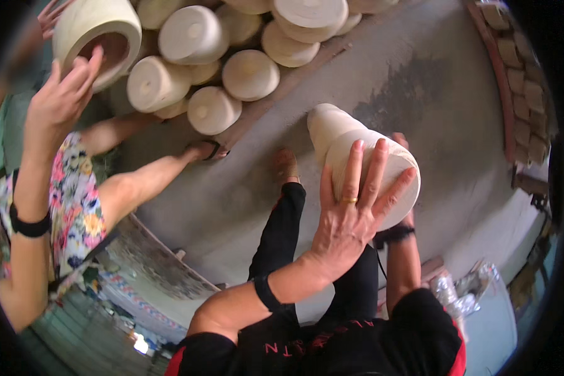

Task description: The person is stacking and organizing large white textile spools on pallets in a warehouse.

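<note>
The pale clay pot (363, 169) is the thing to watch here: it's up off the grey floor (420, 81), tipped on its side with the wide end toward the camera and the narrow end pointing away at the stack of pots (232, 56). The left hand (351, 213) is spread flat over the wide end, fingers fanned wide across the face of the pot, with a gold ring (349, 200) on one finger and a black band (266, 293) round the wrist. The right hand (402, 143) is mostly hidden behind the pot; only a bit of fingertip shows past its far edge, plus the forearm with a black wristband (395, 235) coming up underneath, so it looks like it's cupping the far side but I can't really tell how it's gripping. Below the pot you can see black trousers and a sandalled foot (286, 166) on the floor. Left of the pot, well apart, another person in a flowery dress (75, 200) holds up a second pot (97, 34) with the hollow open end showing, one hand (59, 103) on its rim. That stack sits beyond a wooden plank (282, 91). Far right of the pot there's a row of brick-like blocks (520, 81).
</note>
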Available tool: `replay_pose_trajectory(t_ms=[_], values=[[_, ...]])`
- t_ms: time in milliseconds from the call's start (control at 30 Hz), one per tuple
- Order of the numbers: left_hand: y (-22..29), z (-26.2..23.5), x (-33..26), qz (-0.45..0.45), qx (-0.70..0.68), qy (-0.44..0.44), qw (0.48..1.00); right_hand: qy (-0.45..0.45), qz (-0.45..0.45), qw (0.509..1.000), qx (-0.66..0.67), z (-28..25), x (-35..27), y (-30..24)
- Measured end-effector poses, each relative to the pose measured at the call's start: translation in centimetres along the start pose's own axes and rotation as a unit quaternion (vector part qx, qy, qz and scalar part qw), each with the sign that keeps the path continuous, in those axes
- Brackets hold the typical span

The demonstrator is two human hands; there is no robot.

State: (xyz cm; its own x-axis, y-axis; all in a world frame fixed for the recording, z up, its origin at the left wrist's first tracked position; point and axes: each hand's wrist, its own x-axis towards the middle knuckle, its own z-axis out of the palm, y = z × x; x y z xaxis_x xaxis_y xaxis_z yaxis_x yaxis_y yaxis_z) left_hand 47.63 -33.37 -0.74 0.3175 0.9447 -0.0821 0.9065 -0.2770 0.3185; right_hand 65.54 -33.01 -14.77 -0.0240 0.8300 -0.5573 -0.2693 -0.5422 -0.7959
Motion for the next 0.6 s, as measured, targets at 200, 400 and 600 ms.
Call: replay_pose_trajectory(t_ms=[200,400,600], values=[[-4.3,-1.5,-2.2,-0.046,-0.257,0.031,0.965,-0.086,-0.290,0.876,-0.375,6.1,-5.6,-13.9],[-21.9,11.1,-9.0,-0.345,-0.291,0.196,0.871,-0.215,-0.277,0.642,-0.682,9.7,-6.4,-13.7],[-29.7,14.9,-6.0,-0.445,-0.163,0.159,0.866,-0.193,-0.285,0.587,-0.733,9.8,-7.1,-13.5]])
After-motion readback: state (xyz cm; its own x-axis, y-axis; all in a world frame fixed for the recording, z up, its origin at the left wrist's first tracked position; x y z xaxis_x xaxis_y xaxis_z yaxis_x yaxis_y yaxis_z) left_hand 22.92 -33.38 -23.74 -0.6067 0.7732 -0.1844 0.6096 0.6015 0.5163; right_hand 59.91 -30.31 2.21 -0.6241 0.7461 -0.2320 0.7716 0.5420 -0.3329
